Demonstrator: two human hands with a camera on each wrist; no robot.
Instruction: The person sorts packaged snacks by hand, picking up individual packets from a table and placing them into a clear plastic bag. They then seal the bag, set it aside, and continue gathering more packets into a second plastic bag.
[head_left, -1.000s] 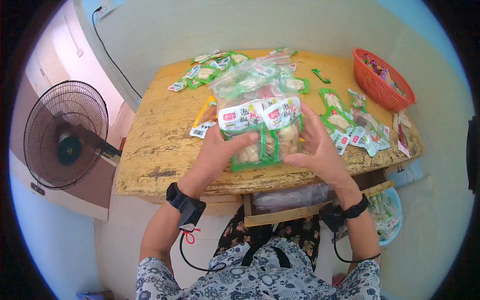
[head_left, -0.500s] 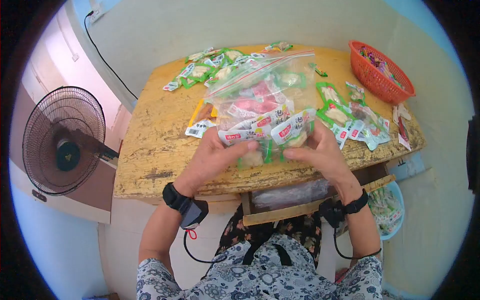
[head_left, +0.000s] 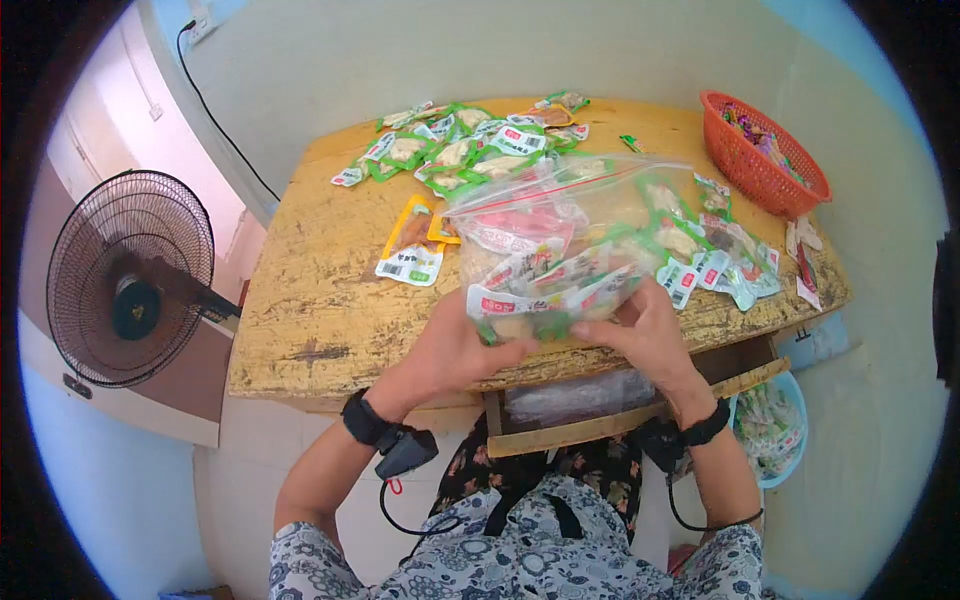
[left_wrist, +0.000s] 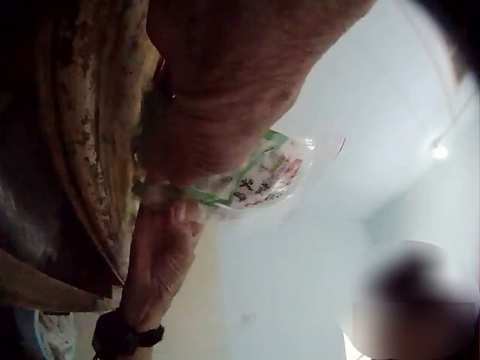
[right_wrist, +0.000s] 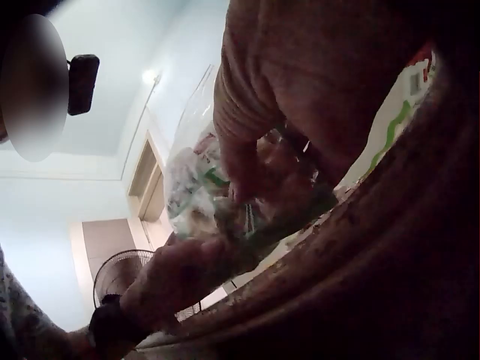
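Note:
A clear zip bag (head_left: 520, 220) holding several small white-and-green food packets stands tilted above the table's front edge, its red-lined zip end toward the wall. The left hand (head_left: 455, 345) grips its lower left side, thumb in front. At the lower right corner the right hand (head_left: 645, 335) holds the bag with thumb and curled fingers. In the left wrist view the bag (left_wrist: 274, 176) shows beyond the left hand (left_wrist: 217, 105). The right wrist view has packets in the bag (right_wrist: 199, 187) beside the right hand (right_wrist: 292, 90), its fingertips partly in shadow.
Loose packets (head_left: 455, 150) lie at the back left of the table (head_left: 300, 310), others (head_left: 735, 255) at the right, near a red basket (head_left: 770, 185). An orange-edged packet (head_left: 412, 245) is left of the bag. Below are an open drawer (head_left: 580, 425) and blue basin (head_left: 795, 440). A fan (head_left: 130, 280) stands left.
Both hands have brought the bag lower and nearer the body, and its top end has tipped down and to the right. More packets behind it now show.

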